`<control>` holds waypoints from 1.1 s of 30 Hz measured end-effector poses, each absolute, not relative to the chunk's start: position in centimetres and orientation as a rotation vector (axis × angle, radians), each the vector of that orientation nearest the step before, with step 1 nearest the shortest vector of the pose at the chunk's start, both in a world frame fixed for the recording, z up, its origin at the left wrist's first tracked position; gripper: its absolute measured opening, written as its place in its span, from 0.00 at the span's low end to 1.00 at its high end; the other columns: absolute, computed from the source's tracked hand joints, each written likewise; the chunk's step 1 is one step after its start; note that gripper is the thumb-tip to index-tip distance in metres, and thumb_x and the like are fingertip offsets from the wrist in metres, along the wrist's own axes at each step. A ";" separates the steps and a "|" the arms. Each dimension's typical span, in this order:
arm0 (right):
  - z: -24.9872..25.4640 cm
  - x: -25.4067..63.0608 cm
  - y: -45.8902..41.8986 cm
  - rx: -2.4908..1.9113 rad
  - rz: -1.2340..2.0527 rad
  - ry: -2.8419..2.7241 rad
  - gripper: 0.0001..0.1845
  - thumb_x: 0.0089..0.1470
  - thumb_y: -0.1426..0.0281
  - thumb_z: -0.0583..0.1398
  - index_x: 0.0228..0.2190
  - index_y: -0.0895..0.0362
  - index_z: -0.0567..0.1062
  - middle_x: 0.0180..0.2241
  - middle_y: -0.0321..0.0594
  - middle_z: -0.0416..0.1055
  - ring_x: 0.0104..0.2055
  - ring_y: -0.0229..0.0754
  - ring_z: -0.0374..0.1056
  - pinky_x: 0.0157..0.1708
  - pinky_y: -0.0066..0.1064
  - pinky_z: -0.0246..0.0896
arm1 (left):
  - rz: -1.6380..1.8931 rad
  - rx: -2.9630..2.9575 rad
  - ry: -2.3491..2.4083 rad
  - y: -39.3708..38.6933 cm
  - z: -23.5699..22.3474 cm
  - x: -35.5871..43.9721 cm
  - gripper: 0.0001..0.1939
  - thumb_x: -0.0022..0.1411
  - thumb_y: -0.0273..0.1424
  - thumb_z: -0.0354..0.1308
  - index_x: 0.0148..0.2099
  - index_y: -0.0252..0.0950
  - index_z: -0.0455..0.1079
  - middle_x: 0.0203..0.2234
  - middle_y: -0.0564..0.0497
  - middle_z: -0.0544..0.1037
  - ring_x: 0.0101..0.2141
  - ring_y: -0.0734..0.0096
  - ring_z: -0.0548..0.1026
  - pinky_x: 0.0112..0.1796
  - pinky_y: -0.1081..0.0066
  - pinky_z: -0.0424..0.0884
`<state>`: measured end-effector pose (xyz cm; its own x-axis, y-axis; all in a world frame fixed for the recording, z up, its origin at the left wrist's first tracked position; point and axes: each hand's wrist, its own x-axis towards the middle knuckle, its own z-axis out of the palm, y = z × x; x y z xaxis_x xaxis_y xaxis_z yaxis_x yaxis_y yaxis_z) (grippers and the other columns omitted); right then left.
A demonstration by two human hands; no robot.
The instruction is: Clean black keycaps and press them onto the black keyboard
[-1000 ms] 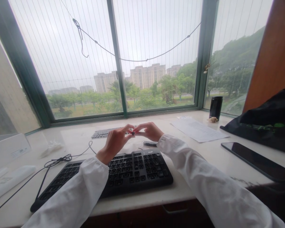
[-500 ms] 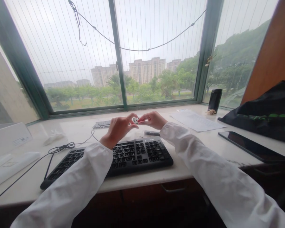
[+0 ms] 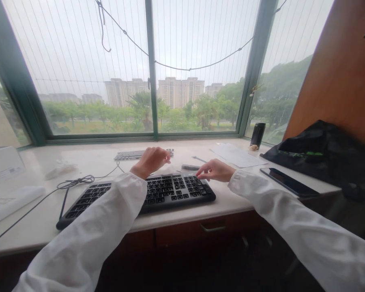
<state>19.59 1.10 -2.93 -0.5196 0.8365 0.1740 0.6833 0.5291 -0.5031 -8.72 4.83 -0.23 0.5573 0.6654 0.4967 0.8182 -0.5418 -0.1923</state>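
The black keyboard [image 3: 158,209] lies across the desk in front of me; its key positions look like square frames with pale outlines, and my left forearm covers part of it. My left hand [image 3: 153,160] is above the far edge of the keyboard with its fingers curled in, beside a flat grey set of small key-like pieces [image 3: 128,155]. What it holds, if anything, is hidden. My right hand [image 3: 216,170] reaches down at the keyboard's upper right corner, thumb and fingertips drawn together at the keys. Anything between them is too small to make out.
A grey, narrow object [image 3: 190,167] lies behind the keyboard. Papers [image 3: 237,155], a phone [image 3: 288,181], a black can-like cylinder [image 3: 257,135] and a black bag [image 3: 319,158] are on the right. A cable [image 3: 79,181], crumpled plastic [image 3: 61,169] and a white box [image 3: 7,168] stand left.
My hands were together around a small pale piece; they have separated. The right hand has moved right and down to the keyboard, the left hand slightly right. The view has shifted a little.
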 end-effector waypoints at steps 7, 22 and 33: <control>-2.6 19.0 1.0 -1.377 0.345 -2.457 0.17 0.48 0.55 0.65 0.36 0.51 0.83 0.21 0.34 0.76 0.25 0.35 0.69 0.32 0.26 0.58 | -0.527 -2.431 -1.163 5.3 -0.5 -9.0 0.05 0.59 0.34 0.62 0.36 0.42 0.79 0.30 0.52 0.81 0.30 0.65 0.77 0.32 0.71 0.67; 0.6 16.2 2.0 -1.605 0.117 -2.696 0.14 0.38 0.57 0.71 0.31 0.46 0.84 0.31 0.31 0.80 0.34 0.37 0.73 0.31 0.24 0.58 | -0.549 -2.468 -1.093 5.1 -0.5 -9.2 0.06 0.61 0.32 0.60 0.36 0.42 0.78 0.30 0.52 0.81 0.31 0.66 0.77 0.31 0.72 0.66; 0.6 15.6 2.4 -1.633 0.066 -2.818 0.14 0.44 0.64 0.69 0.36 0.49 0.83 0.36 0.37 0.80 0.38 0.40 0.73 0.34 0.25 0.59 | -0.585 -2.489 -1.081 4.9 -0.5 -9.1 0.05 0.61 0.32 0.60 0.35 0.42 0.78 0.31 0.52 0.82 0.30 0.66 0.77 0.32 0.71 0.67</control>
<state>15.60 2.35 0.62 -0.4926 0.8618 -0.1207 0.8666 0.4986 0.0229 -9.12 4.87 -0.52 0.6208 0.5997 0.5048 0.7506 -0.6405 -0.1622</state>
